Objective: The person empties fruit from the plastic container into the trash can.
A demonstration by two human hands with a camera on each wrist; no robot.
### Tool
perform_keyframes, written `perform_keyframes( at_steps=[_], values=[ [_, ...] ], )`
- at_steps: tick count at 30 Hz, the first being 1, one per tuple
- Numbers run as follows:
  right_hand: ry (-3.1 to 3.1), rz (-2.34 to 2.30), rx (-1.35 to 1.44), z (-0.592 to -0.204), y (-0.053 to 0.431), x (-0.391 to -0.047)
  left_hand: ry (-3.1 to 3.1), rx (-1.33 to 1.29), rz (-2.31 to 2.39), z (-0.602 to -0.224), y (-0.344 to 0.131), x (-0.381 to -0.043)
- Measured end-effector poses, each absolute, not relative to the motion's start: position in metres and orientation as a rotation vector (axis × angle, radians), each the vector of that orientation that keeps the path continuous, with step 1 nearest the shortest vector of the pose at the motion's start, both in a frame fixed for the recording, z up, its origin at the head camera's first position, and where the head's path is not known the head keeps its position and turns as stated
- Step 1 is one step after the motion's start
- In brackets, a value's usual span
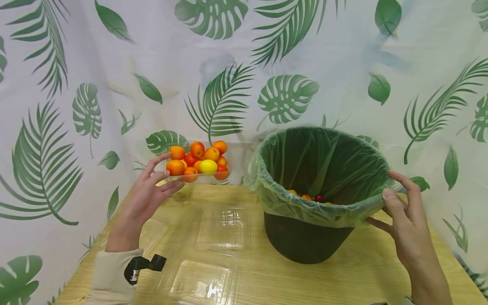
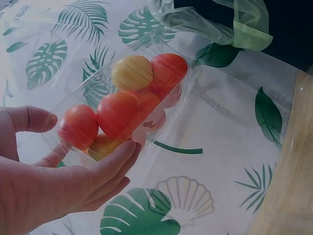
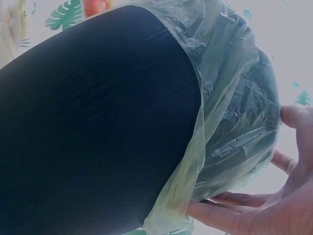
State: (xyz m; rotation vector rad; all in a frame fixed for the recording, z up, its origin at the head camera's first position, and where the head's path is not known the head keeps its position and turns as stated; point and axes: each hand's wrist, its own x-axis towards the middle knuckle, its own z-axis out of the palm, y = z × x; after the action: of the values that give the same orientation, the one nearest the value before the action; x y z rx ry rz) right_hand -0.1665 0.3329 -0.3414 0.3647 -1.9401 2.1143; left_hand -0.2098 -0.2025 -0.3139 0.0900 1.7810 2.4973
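My left hand [image 1: 146, 190] grips the end of a clear plastic box [image 2: 80, 100] and holds it up over the back left of the table. Small round red, orange and yellow fruits [image 2: 122, 115], like cherry tomatoes, fill the box. At the right, a black bin [image 1: 305, 237] is lined with a thin green plastic bag [image 1: 324, 214] folded over its rim. My right hand [image 1: 408, 224] holds the bin's right rim through the bag, thumb and fingers on either side of the edge. Several small fruits [image 1: 306, 197] show inside the bin.
Empty clear plastic trays [image 1: 223, 228] lie on the wooden table [image 1: 366, 271] left of the bin, one near the front edge. A white sheet [image 1: 236, 55] with green leaf prints hangs behind and along both sides.
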Motion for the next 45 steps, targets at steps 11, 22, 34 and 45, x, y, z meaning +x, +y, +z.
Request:
perform_keyframes(
  at_steps=[11, 22, 34, 45],
  values=[
    [-1.98, 2.1, 0.367, -0.342, 0.333, -0.166, 1.846, 0.273, 2.448, -0.285, -0.198, -0.196],
    [-1.944, 2.129, 0.385, -0.342, 0.334, -0.166, 1.7, 0.45, 2.492, -0.248, -0.177, -0.2],
    [-1.935, 2.137, 0.397, -0.342, 0.333, -0.169, 1.627, 0.478, 2.474, -0.228, -0.142, -0.21],
    [-1.929, 2.146, 0.4, -0.341, 0.335, -0.172, 1.69, 0.498, 2.403, -0.222, -0.11, -0.224]
  ],
)
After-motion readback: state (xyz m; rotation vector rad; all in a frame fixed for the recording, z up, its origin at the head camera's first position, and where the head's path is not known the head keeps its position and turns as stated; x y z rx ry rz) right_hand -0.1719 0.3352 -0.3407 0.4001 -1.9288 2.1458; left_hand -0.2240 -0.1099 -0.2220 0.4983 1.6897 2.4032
